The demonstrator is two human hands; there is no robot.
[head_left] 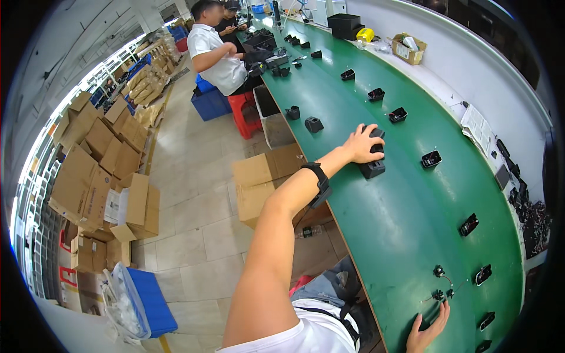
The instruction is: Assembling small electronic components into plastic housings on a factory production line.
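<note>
My left arm, with a black band on its wrist, stretches out over the green table (388, 217). My left hand (362, 145) is closed over a black plastic housing (377, 136), and a second black block (372, 169) sits right beside it. Two more black housings (314, 124) (292, 112) stand farther along the near edge. At the lower right my right hand (429, 330) is open, fingers spread. Just beyond its fingertips lie several small black parts with thin wires (439, 295); I cannot tell whether a finger touches one.
Open black housings, such as one (431, 159), form a spaced row along the table. A person in a white shirt (219, 59) sits at the far left side on a red stool (242, 115). Below the near edge stands a cardboard box (265, 176); more cartons (88, 170) are stacked left.
</note>
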